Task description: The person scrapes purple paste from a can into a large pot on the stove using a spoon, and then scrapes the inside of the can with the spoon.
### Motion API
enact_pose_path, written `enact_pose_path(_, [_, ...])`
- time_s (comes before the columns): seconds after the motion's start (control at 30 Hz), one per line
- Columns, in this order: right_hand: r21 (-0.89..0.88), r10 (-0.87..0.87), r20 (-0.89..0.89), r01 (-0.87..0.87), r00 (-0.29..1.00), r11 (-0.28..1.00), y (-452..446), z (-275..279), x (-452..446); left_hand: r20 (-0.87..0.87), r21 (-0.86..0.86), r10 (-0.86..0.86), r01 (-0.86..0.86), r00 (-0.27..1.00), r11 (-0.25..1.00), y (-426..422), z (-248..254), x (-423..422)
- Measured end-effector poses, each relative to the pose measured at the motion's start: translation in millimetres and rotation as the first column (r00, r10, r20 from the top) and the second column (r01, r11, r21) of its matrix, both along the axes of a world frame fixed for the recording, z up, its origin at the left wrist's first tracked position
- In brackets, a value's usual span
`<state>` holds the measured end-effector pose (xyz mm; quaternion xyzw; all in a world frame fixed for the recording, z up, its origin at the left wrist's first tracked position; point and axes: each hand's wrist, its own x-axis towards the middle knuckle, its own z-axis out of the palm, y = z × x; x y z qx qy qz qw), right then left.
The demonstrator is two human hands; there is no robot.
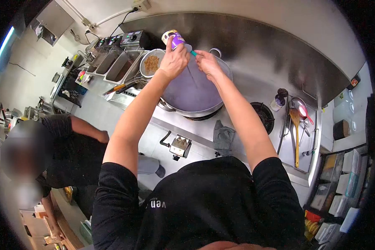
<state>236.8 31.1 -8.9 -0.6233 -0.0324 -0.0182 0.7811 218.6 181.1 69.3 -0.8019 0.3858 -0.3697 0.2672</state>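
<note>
A large metal pot (191,93) of purple liquid stands on the stove, steam over it. Above its far left rim my left hand (175,59) is closed round a tilted purple and cream can (173,38). The can's mouth points down to the right, and a thin dark stream or streak shows over the liquid beneath it. My right hand (207,65) pinches a small green-ended tool (193,53) at the can's mouth; the rest of the tool is hard to make out.
A strainer of brown bits (151,63) sits left of the pot, beside fryer baskets (123,66). Right are an empty burner (262,118), a cup (278,102) and a wooden spoon (296,133) on a tray. A co-worker (71,146) stands at the left.
</note>
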Motion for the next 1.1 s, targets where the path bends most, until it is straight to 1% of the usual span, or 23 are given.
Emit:
enact_pose_path(0.1, [0.011, -0.007, 0.002, 0.007, 1.000, 1.000, -3, 0, 2, 0.021, 0.023, -0.030, 0.029, 0.999, 0.999, -3, 2, 2])
enact_pose_path(0.2, [0.034, 0.051, -0.018, -0.050, 0.999, 0.998, -10, 1, 3, 0.047, 0.027, -0.053, 0.052, 0.997, 0.998, -5, 3, 4])
enact_pose_path(0.27, [0.046, 0.028, -0.047, -0.026, 0.998, 0.999, -11, 9, -2, 0.045, 0.032, -0.086, 0.084, 0.995, 0.996, -6, 2, 4])
enact_pose_path(0.4, [0.101, 0.029, -0.056, -0.023, 0.998, 0.995, -17, 17, -9, 0.045, 0.062, -0.079, 0.076, 0.996, 0.995, -12, 3, 1])
enact_pose_path(0.47, [0.120, 0.088, -0.023, -0.085, 0.996, 0.989, -18, 23, -12, 0.035, 0.061, -0.089, 0.087, 0.995, 0.994, -14, 5, 0])
enact_pose_path(0.63, [0.118, 0.088, -0.048, -0.081, 0.995, 0.990, -23, 24, -15, 0.007, 0.080, -0.068, 0.067, 0.998, 0.995, -18, 5, -3])
enact_pose_path(0.7, [0.117, 0.088, -0.047, -0.082, 0.995, 0.990, -25, 21, -14, 0.051, 0.047, -0.125, 0.122, 0.991, 0.991, -19, 4, -2])
enact_pose_path(0.8, [0.100, 0.036, -0.027, -0.033, 0.999, 0.994, -30, 17, -14, 0.057, 0.052, -0.122, 0.119, 0.991, 0.991, -23, 2, -4])
enact_pose_path(0.87, [0.006, 0.014, -0.018, -0.014, 1.000, 1.000, -34, 18, -15, 0.034, 0.060, -0.112, 0.109, 0.993, 0.992, -26, 2, -5])
enact_pose_path(0.9, [0.006, 0.012, -0.018, -0.012, 1.000, 1.000, -35, 19, -18, 0.011, 0.069, -0.098, 0.097, 0.995, 0.993, -28, 2, -6])
enact_pose_path(0.97, [-0.001, -0.024, -0.007, 0.024, 1.000, 1.000, -39, 24, -22, 0.016, 0.067, -0.108, 0.106, 0.994, 0.992, -32, 4, -8])
enact_pose_path(1.03, [0.019, -0.017, -0.003, 0.017, 1.000, 1.000, -42, 24, -23, 0.023, 0.065, -0.120, 0.118, 0.993, 0.991, -36, 8, -10])
enact_pose_path(1.1, [0.039, -0.010, 0.002, 0.010, 1.000, 0.999, -47, 25, -24, 0.071, 0.065, -0.164, 0.160, 0.984, 0.985, -38, 12, -11])
